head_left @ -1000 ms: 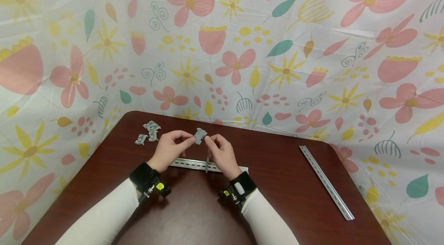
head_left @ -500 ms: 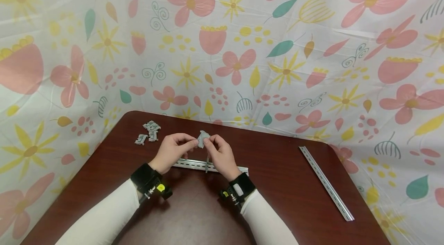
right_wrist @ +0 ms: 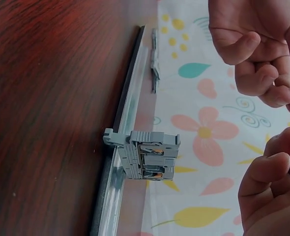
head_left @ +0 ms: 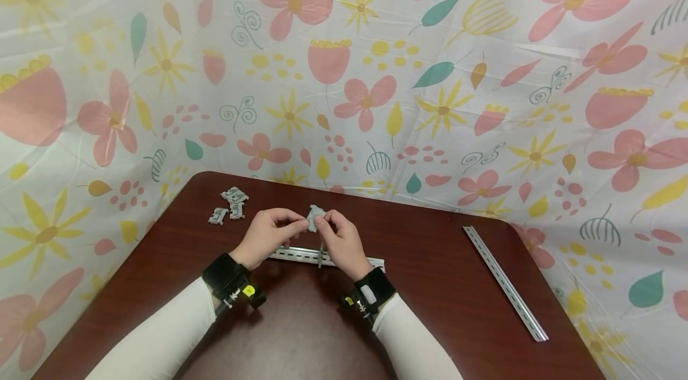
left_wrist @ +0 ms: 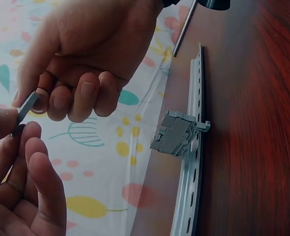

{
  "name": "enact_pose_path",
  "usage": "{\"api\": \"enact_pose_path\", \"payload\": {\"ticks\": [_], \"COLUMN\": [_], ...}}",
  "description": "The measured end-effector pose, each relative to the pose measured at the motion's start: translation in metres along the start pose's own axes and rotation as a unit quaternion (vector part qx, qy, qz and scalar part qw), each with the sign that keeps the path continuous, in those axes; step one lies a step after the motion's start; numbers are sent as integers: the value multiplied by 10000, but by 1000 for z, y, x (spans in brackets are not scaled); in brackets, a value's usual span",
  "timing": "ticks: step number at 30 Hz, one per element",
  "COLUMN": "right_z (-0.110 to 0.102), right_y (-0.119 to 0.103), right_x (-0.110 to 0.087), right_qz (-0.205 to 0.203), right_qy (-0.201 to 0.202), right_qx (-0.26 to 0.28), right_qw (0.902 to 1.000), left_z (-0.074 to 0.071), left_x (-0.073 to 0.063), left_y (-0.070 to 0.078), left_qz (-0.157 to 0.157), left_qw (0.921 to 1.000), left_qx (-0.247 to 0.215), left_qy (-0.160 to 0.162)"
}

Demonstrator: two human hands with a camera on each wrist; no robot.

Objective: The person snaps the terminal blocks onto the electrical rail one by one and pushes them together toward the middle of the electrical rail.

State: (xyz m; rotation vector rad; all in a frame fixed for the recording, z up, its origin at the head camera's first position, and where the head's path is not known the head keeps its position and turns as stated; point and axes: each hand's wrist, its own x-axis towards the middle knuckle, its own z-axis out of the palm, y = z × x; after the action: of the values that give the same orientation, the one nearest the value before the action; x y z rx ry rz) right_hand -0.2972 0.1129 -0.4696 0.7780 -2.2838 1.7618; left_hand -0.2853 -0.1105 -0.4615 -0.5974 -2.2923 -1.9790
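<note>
My left hand (head_left: 266, 232) and right hand (head_left: 345, 244) meet above the middle of the table and pinch a thin grey terminal block (head_left: 314, 216) between them. In the left wrist view the held block (left_wrist: 26, 108) appears edge-on between thumbs and fingertips. It barely shows at the right edge of the right wrist view. Below the hands lies a slotted metal DIN rail (head_left: 301, 255), partly hidden by them. Another grey terminal block (right_wrist: 152, 155) stands upright on this rail, apart from both hands; its side shows orange bits inside.
Several loose grey terminal blocks (head_left: 234, 196) lie at the table's back left. A second DIN rail (head_left: 505, 282) lies slanted on the right side of the brown table (head_left: 430, 284). A flowered curtain (head_left: 376, 69) hangs behind the table.
The held terminal block has moved slightly right and down and turned a little. The right fingers now cover more of it; the left hand has shifted slightly right. The rails and loose blocks stay put.
</note>
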Motion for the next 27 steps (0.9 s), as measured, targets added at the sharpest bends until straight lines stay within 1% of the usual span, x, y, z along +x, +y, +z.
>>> {"api": "enact_pose_path", "payload": {"ticks": [7, 15, 21, 27], "right_z": [-1, -1, -1, -5], "right_y": [1, 0, 1, 4], "right_x": [0, 0, 0, 0], "right_qz": [163, 224, 258, 234], "right_qy": [-67, -47, -36, 11], "right_qx": [21, 91, 106, -56], "right_qw": [9998, 9997, 9996, 9997], "left_z": [-1, 0, 0, -1], "left_x": [0, 1, 1, 2], "left_y": [-2, -5, -5, -9], "left_qz": [63, 91, 123, 12], "left_qw": [9998, 9995, 9987, 9970], "left_qx": [152, 279, 449, 673], "left_qy": [-90, -121, -229, -391]}}
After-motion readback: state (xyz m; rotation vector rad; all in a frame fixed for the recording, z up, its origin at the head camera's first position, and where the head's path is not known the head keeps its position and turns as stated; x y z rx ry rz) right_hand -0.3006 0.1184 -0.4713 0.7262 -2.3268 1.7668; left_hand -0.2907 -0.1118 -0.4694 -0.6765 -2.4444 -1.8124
